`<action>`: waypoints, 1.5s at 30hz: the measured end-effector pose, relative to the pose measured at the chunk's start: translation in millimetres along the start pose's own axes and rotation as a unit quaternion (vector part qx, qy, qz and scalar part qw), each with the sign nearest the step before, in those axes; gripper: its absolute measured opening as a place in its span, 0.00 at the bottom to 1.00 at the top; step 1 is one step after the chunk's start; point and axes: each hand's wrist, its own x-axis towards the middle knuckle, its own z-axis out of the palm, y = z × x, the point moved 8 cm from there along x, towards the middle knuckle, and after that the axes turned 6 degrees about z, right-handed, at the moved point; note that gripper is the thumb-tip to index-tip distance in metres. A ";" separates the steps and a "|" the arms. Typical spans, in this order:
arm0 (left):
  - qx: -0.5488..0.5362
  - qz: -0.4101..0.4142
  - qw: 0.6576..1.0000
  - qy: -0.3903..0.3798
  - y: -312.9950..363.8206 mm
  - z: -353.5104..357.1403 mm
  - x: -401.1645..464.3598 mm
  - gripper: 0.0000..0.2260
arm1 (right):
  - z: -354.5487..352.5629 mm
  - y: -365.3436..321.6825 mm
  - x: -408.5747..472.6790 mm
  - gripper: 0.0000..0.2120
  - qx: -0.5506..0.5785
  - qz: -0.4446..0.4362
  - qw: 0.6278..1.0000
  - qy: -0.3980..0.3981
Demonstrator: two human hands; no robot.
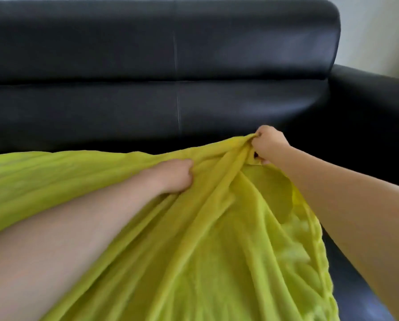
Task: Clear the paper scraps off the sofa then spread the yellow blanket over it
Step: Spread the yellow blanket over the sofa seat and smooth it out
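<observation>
While the black leather sofa (193, 54) fills the whole upper view, its backrest and the right armrest bare and with no paper scraps that I can see on the parts showing, I judge the clearing step done and the spreading step in hand. Across the seat lies the yellow blanket (205, 239), covering the left and middle of the cushion but stopping short on the right, where a strip of dark seat shows beside its scalloped edge; the far edge runs roughly level along the foot of the backrest, which is why the cloth on the left looks flat while the cloth in the middle is drawn into long folds. Those folds all run up toward my right hand (269, 143), whose grip is closed tight around a bunched corner of the blanket, lifted just off the seat near the backrest, I think so that it can be drawn out toward the armrest. My left hand (178, 176) sits lower and to the left, fingers curled into the cloth and holding a gather of it, likely to anchor that part while the corner is pulled.
</observation>
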 end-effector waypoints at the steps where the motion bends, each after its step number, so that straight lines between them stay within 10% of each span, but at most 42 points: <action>1: 0.008 -0.008 1.000 0.025 0.6 -3.1 3.4 0.10 | 11.3 2.7 -7.4 0.16 -0.047 -0.019 0.998 -0.042; 5: 0.023 -0.067 0.995 0.067 -8.3 -10.3 19.4 0.14 | -10.3 32.0 -35.8 0.38 -0.242 -0.035 0.969 -0.044; 12: -0.030 -0.176 0.983 0.034 -7.6 -1.0 36.6 0.21 | -12.0 111.1 -61.1 0.12 -0.221 0.176 0.899 -0.335; 17: -0.106 -0.110 0.988 0.018 58.5 5.5 56.1 0.31 | -36.1 119.3 -14.8 0.10 -0.198 0.091 0.969 -0.116; 21: -0.013 -0.075 0.992 -0.101 93.9 39.9 72.2 0.35 | -67.4 144.6 17.9 0.09 -0.354 0.049 0.934 0.005; 28: 0.018 -0.084 0.996 -0.024 106.0 43.3 111.8 0.32 | -47.0 169.3 74.5 0.12 -0.293 0.009 0.947 0.132; 36: 0.023 -0.051 0.998 0.031 101.6 52.1 145.0 0.33 | -28.2 167.4 134.7 0.15 -0.300 -0.092 0.942 0.120; 45: 0.063 -0.127 0.990 -0.014 90.3 56.4 174.9 0.37 | -30.1 200.5 146.1 0.15 -0.021 -0.047 0.995 0.088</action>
